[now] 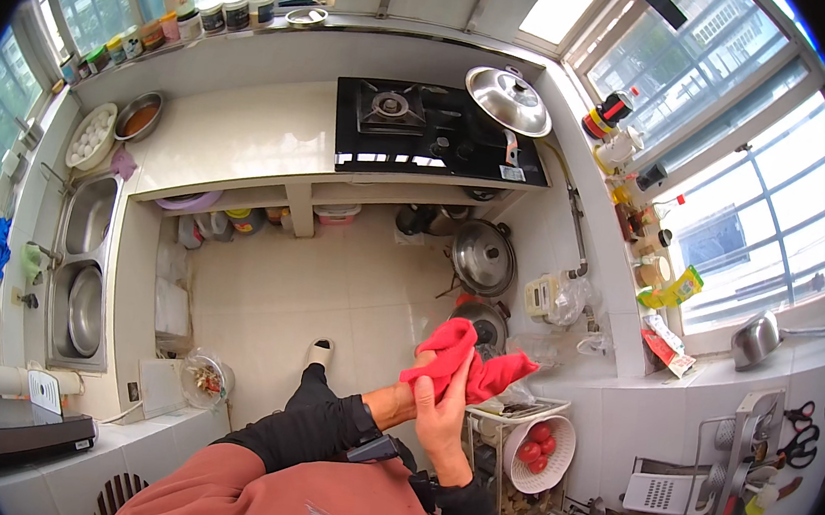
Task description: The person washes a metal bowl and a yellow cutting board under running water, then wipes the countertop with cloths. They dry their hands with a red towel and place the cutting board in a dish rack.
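A bright red cloth (455, 364) is bunched between my two hands in front of my body, one end trailing to the right. My right hand (441, 415) grips it from the near side, thumb and fingers pressed against the fabric. The cloth covers most of my left hand (425, 363); only a little skin and the wrist show. How the left fingers lie is hidden. Below and beyond the cloth, a lidded pot (482, 325) stands on the floor, partly covered from view.
A gas stove (437, 128) bears a lidded wok (508, 102). At left is a double sink (89, 223) with a metal basin (85, 310). A white basket (557, 472) of tomatoes sits on a rack to my right. A waste bin (207, 379) stands left of my foot.
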